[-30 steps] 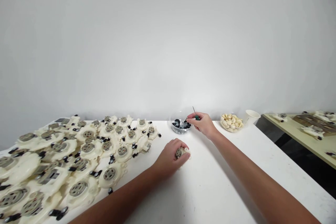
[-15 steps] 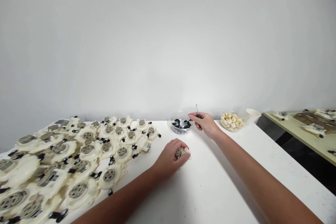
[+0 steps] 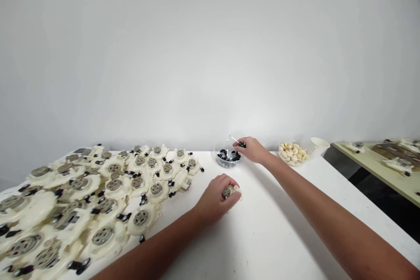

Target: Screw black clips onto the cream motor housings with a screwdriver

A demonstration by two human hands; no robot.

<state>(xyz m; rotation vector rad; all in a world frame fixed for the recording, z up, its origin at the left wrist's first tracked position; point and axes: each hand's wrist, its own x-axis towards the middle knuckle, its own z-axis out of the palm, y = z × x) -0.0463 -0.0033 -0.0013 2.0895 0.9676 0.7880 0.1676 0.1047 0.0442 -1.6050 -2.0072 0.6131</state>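
My left hand [image 3: 218,196] is closed around a cream plastic housing with a round grey slotted motor [image 3: 227,191], resting on the white table. The palm and fingers cover much of this part. In my right hand [image 3: 253,149] is a screwdriver [image 3: 242,144] with a green handle, its thin shaft tilted up to the left. That hand is beside a clear plastic bowl [image 3: 228,164] of small black parts [image 3: 225,155], with its fingertips near the right rim. Whether the fingertips also hold a small part cannot be made out.
Many similar cream housings [image 3: 113,186] with black pieces spread across the left of the white table [image 3: 262,245]. Right of my right hand stand a clear bowl of cream rounded pieces [image 3: 292,153] and a white paper cup [image 3: 318,146]. A second table [image 3: 370,157] at right bears more housings.
The screwdriver has swung from nearly upright to a leftward tilt as my right hand turned and shifted slightly left over the bowl. My left hand keeps its hold on the housing.
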